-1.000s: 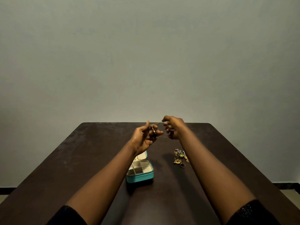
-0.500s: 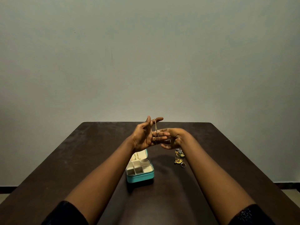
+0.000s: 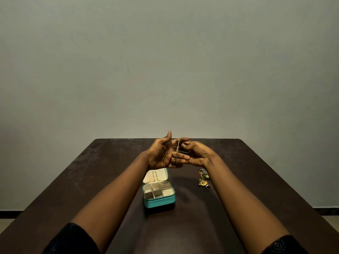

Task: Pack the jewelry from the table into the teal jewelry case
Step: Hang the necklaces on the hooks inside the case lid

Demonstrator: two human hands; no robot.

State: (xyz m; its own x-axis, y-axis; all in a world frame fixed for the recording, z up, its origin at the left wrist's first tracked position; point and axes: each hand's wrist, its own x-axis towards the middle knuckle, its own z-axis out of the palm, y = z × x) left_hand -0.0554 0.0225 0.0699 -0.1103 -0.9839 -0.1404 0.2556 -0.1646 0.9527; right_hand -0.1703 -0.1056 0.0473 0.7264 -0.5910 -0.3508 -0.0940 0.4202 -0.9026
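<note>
At the middle of the table (image 3: 88,180) sits the teal jewelry case (image 3: 158,201), lid up. Above it, toward the far edge, our left hand (image 3: 163,154) is spread flat, a gold chain (image 3: 176,153) draped across its fingers. Our right hand (image 3: 197,153) curls against the chain; we cannot tell whether it pinches. Earrings (image 3: 203,177) lie right of the case.

One view only, worn on the person's head: wide-angled, facing forward and slightly down along the dark tabletop (image 3: 77,180) to a plain wall (image 3: 165,61). The left hand (image 3: 163,154) and right hand (image 3: 199,153) sit mid-frame, forearms (image 3: 110,202) entering close from the lower corners.
</note>
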